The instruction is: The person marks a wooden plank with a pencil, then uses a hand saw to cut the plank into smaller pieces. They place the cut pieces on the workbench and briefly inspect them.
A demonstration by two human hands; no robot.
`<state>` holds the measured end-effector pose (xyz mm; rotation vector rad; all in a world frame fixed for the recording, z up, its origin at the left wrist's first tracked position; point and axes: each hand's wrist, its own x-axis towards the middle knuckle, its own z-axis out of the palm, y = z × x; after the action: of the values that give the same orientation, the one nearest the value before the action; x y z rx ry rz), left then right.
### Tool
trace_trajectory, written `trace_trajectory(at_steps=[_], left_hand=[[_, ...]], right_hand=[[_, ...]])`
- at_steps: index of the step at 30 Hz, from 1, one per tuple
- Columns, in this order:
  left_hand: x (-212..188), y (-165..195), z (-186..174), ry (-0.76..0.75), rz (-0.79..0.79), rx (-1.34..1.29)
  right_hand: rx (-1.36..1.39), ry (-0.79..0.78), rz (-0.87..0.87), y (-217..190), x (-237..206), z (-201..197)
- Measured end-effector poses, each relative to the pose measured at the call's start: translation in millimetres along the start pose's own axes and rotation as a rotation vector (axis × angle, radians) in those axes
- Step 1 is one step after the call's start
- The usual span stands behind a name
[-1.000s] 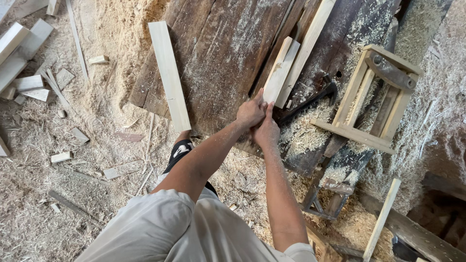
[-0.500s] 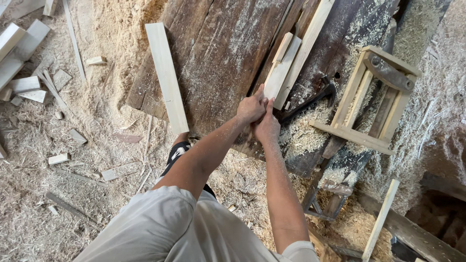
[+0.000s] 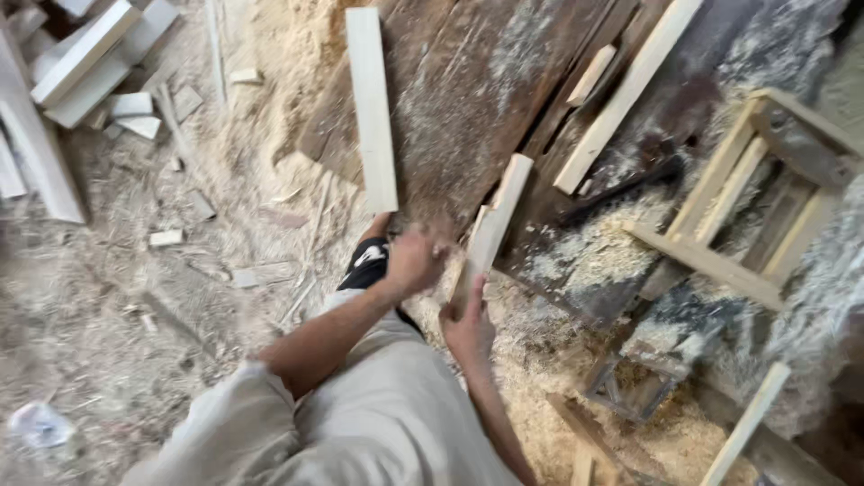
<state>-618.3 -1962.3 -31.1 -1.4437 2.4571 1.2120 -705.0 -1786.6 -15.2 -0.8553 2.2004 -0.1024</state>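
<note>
Broadly, a dark, sawdust-dusted plank bench fills the upper middle, with sawdust spread over the floor around it. At the right stands one pale wooden frame built of slats. On the bench lie three loose pale boards: a flat board at the left, a long slat running diagonally, and a short strip beside it. At the upper left is a stack of offcuts. No packages or labels show. The right hand has its fingers wrapped around the lower end of a pale wood strip that leans up against the bench edge. The left hand, blurred, is curled just beside that strip; whether it grips anything cannot be told.
</note>
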Motion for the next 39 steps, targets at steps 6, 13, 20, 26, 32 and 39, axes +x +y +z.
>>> trace_trajectory(at_steps=[6, 13, 20, 26, 32, 39], left_hand=[[40.7, -56.9, -66.3, 0.486, -0.341, -0.163], [68.1, -53.3, -100.8, 0.193, -0.471, -0.157], [-6.0, -49.6, -126.7, 0.078, 0.152, 0.084], [11.0, -24.9, -108.0, 0.267, 0.857, 0.537], [52.7, 49.7, -69.0, 0.245, 0.867, 0.404], [23.6, 81.0, 15.6, -0.395, -0.119, -0.584]], right_hand=[[-0.236, 0.039, -0.159, -37.1, 68.0, -12.3], [-0.333, 0.01, -0.279, -103.0, 125.5, -64.3], [0.692, 0.169, -0.451, -84.3, 86.2, -147.5], [1.801, -0.953, -0.081, -13.1, 7.8, -187.4], [1.117, -0.468, 0.014, 24.4, -40.9, -116.3], [0.924, 0.171, 0.044, 9.6, 81.2, -58.5]])
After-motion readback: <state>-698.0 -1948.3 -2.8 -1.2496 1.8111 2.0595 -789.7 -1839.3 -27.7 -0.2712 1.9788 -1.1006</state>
